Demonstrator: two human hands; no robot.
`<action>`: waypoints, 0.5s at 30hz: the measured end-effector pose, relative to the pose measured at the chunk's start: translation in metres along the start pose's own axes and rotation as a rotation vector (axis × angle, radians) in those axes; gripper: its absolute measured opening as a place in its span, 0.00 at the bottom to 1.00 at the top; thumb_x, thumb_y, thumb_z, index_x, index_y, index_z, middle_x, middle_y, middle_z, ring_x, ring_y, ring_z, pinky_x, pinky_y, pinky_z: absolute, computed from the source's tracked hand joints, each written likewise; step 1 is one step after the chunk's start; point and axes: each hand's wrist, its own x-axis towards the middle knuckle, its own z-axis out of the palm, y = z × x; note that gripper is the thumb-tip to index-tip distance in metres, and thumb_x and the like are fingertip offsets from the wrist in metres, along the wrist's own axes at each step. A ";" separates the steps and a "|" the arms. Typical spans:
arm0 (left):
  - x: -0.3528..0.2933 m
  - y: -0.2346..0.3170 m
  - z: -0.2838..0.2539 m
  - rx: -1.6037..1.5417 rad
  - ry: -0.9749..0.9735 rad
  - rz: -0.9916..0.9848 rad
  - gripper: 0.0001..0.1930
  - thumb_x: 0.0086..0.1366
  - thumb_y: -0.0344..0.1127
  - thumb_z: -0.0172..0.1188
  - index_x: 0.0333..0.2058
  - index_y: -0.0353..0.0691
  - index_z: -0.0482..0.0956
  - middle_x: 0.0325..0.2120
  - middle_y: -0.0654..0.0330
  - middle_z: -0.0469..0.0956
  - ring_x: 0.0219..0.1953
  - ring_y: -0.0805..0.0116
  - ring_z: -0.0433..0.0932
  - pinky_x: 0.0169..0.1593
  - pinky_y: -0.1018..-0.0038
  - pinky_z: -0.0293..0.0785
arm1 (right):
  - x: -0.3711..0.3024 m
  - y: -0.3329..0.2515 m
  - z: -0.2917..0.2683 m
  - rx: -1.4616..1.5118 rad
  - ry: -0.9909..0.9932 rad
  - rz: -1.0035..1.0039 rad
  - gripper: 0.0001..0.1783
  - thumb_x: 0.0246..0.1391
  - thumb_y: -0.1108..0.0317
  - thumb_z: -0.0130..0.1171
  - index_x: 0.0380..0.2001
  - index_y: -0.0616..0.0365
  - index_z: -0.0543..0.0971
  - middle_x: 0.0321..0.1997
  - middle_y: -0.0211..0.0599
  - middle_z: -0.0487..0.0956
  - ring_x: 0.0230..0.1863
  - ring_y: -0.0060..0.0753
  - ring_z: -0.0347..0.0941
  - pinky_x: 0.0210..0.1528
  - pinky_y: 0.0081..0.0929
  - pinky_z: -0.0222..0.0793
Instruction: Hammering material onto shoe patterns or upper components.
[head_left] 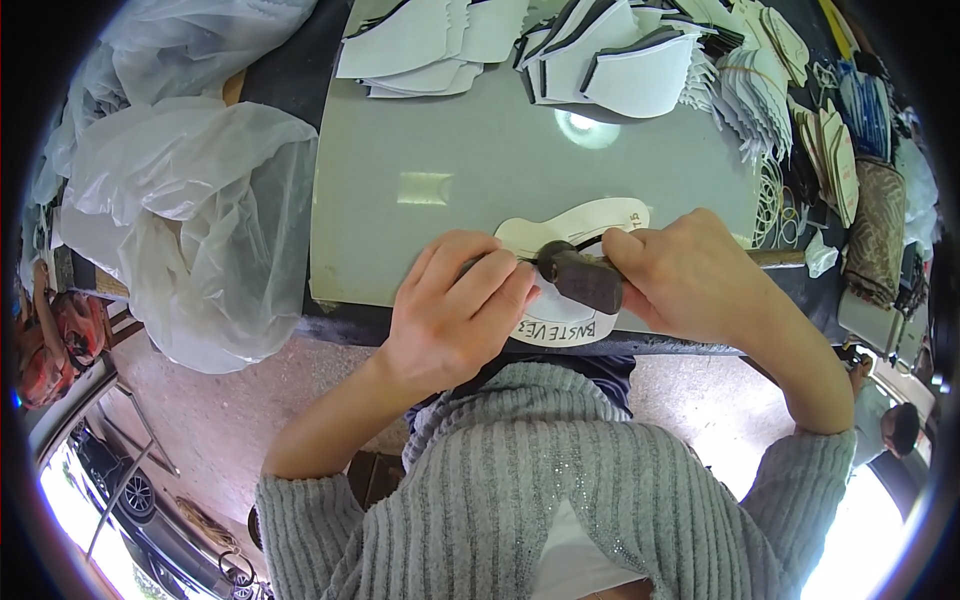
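Between my hands, close to the board's front edge, is a dark brown block-like piece with a rounded end; its exact kind is unclear. My right hand pinches at its right side, where a thin dark edge runs to my fingers. My left hand is closed, fingers curled and tips against the left end of the dark piece; a bit of something dark shows between the fingers. Beneath lie a cream sole-shaped template with small marks and a pale rounded template with handwritten lettering, both partly hidden.
A grey-green board covers the tabletop. Stacks of white, black-backed cut pieces lie at its far side, with tied bundles to their right. Crumpled clear plastic bags fill the left. A rolled patterned cloth lies at right.
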 end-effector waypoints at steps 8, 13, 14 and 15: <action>0.001 0.000 -0.001 -0.008 0.041 -0.024 0.14 0.42 0.29 0.70 0.30 0.35 0.79 0.31 0.59 0.75 0.37 0.60 0.77 0.40 0.67 0.76 | 0.005 -0.013 0.003 -0.033 0.124 -0.010 0.21 0.58 0.52 0.58 0.23 0.58 0.71 0.11 0.36 0.72 0.14 0.41 0.72 0.16 0.34 0.64; -0.001 0.002 0.001 0.001 0.073 -0.038 0.14 0.46 0.29 0.70 0.28 0.38 0.73 0.31 0.56 0.76 0.36 0.57 0.78 0.40 0.66 0.77 | 0.007 -0.027 0.009 -0.037 0.187 0.053 0.21 0.58 0.53 0.58 0.23 0.58 0.70 0.11 0.37 0.72 0.15 0.43 0.73 0.17 0.35 0.66; -0.001 0.003 0.001 -0.001 0.073 -0.028 0.14 0.46 0.29 0.70 0.28 0.38 0.73 0.31 0.56 0.76 0.36 0.57 0.78 0.40 0.66 0.77 | 0.006 -0.029 0.011 0.002 0.214 0.079 0.21 0.58 0.53 0.58 0.23 0.59 0.70 0.11 0.38 0.72 0.15 0.44 0.73 0.18 0.36 0.67; -0.001 0.004 0.000 0.003 0.065 -0.053 0.14 0.47 0.29 0.71 0.28 0.38 0.72 0.31 0.56 0.76 0.36 0.57 0.78 0.40 0.66 0.77 | 0.006 -0.029 0.015 -0.001 0.222 0.087 0.21 0.58 0.53 0.58 0.23 0.59 0.70 0.11 0.38 0.72 0.15 0.44 0.73 0.18 0.36 0.67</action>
